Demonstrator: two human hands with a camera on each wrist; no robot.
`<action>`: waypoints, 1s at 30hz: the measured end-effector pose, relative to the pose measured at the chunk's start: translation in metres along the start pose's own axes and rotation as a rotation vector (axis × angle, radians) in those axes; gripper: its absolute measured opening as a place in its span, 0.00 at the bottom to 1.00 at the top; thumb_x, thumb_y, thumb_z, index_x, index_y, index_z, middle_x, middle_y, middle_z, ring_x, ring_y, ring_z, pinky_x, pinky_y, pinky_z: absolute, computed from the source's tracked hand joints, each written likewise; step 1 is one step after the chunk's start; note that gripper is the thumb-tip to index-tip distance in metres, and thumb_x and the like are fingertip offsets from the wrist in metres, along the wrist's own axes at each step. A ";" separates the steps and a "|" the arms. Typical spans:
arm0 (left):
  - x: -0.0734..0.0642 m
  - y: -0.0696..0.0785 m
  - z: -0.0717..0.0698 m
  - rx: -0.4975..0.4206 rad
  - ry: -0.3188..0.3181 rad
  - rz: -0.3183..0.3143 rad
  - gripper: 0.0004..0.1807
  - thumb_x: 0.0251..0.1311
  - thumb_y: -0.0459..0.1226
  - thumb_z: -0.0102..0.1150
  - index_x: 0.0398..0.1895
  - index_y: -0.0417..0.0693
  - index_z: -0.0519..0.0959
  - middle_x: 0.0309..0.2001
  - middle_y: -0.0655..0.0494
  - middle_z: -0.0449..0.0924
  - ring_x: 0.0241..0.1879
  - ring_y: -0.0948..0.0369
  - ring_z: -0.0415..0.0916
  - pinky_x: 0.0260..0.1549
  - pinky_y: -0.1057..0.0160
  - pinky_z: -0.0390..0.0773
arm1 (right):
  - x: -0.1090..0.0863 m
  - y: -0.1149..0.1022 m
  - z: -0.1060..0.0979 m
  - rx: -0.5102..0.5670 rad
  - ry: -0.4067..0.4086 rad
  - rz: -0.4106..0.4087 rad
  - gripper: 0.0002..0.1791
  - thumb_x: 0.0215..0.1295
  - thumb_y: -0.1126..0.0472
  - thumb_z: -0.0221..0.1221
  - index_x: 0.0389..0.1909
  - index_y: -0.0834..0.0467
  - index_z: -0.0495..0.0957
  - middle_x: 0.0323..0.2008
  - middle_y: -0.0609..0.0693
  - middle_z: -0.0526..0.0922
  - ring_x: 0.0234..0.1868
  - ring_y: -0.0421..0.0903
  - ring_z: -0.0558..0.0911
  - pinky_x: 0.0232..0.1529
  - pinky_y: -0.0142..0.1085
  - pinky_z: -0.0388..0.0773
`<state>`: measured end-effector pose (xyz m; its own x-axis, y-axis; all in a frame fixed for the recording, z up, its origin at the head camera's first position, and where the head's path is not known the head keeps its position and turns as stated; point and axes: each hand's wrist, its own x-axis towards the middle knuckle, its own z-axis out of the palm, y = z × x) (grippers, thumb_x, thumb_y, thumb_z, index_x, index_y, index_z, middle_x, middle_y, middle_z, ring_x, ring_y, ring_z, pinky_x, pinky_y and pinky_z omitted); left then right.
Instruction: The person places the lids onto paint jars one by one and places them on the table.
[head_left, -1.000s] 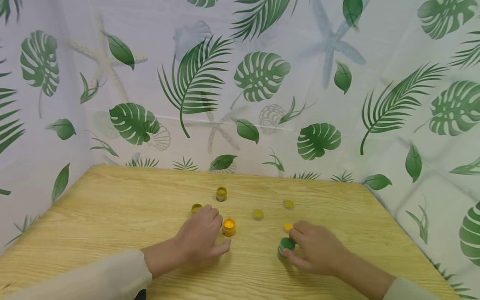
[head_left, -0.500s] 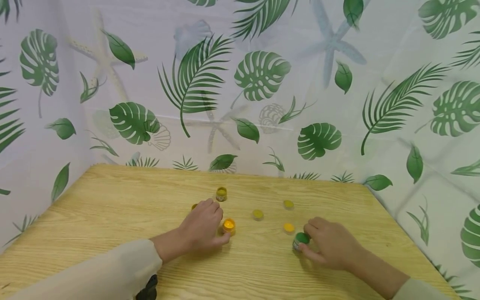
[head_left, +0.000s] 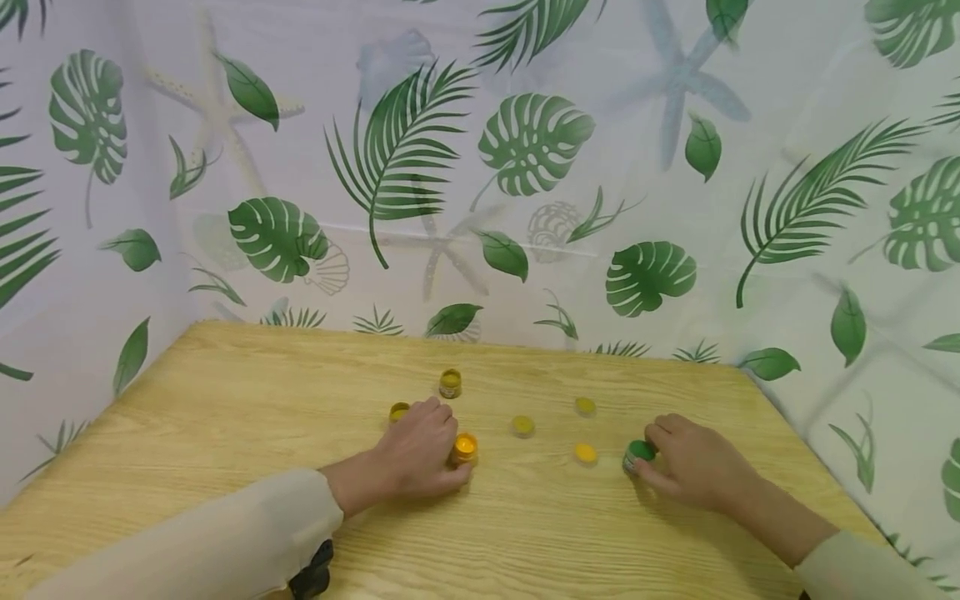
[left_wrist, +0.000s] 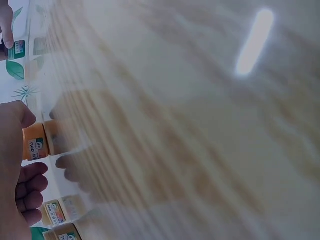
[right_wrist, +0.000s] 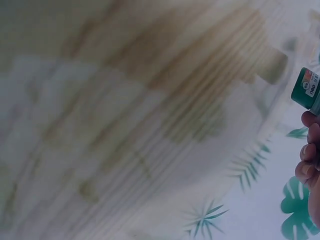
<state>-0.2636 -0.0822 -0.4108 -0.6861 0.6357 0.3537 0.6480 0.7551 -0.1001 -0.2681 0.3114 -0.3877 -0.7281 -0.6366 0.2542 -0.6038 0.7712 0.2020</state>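
Observation:
In the head view my left hand (head_left: 420, 450) has thumb and fingers around an open orange paint jar (head_left: 466, 446). The left wrist view shows that orange jar (left_wrist: 35, 141) standing on the table between thumb and curled fingers. On the right side, my right hand (head_left: 701, 462) pinches a green-lidded paint jar (head_left: 639, 455) between thumb and fingers. The right wrist view catches the green jar (right_wrist: 304, 89) at its right edge, above the fingertips. Two open dark-yellow jars, one at the back (head_left: 450, 383) and one partly behind my left hand (head_left: 399, 412), stand nearby.
Between the hands lie several loose lids: an olive lid (head_left: 522, 426), another olive lid (head_left: 585, 407) and a yellow lid (head_left: 586, 453). The wooden table (head_left: 300, 367) meets a leaf-printed cloth (head_left: 420, 275) at its back and sides.
My right hand has moved right and a little away from me with the green jar, leaving the yellow lid in full sight. My left hand has closed in around the orange jar.

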 end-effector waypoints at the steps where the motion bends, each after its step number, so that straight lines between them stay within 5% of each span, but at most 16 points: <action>1: 0.001 0.000 0.000 -0.003 -0.003 0.002 0.23 0.56 0.56 0.57 0.15 0.53 0.65 0.24 0.58 0.69 0.27 0.60 0.60 0.30 0.64 0.62 | 0.000 0.002 0.000 0.000 -0.016 0.009 0.13 0.60 0.47 0.63 0.30 0.52 0.74 0.27 0.40 0.69 0.29 0.36 0.67 0.29 0.34 0.71; 14: 0.003 0.001 -0.004 -0.085 -0.065 -0.019 0.19 0.56 0.53 0.57 0.17 0.54 0.66 0.25 0.61 0.67 0.29 0.61 0.61 0.32 0.64 0.61 | 0.004 0.011 0.003 -0.022 -0.006 0.031 0.17 0.61 0.42 0.63 0.30 0.53 0.76 0.26 0.42 0.70 0.26 0.37 0.67 0.26 0.33 0.67; 22: -0.002 -0.001 -0.012 -0.082 0.000 0.009 0.17 0.56 0.53 0.57 0.22 0.51 0.71 0.26 0.60 0.69 0.31 0.61 0.62 0.33 0.64 0.63 | 0.027 0.000 -0.005 -0.044 0.103 -0.042 0.17 0.60 0.44 0.62 0.31 0.56 0.80 0.29 0.46 0.76 0.30 0.43 0.72 0.31 0.40 0.71; 30: -0.009 -0.003 -0.016 -0.067 0.062 0.044 0.19 0.56 0.53 0.58 0.27 0.46 0.77 0.28 0.57 0.75 0.29 0.61 0.61 0.32 0.65 0.63 | 0.043 -0.017 -0.001 -0.047 0.070 -0.113 0.15 0.61 0.46 0.61 0.29 0.54 0.78 0.28 0.44 0.74 0.32 0.45 0.74 0.35 0.43 0.72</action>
<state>-0.2535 -0.0928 -0.3988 -0.6361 0.6552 0.4075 0.6989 0.7130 -0.0554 -0.2885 0.2707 -0.3795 -0.6310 -0.7184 0.2928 -0.6634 0.6954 0.2763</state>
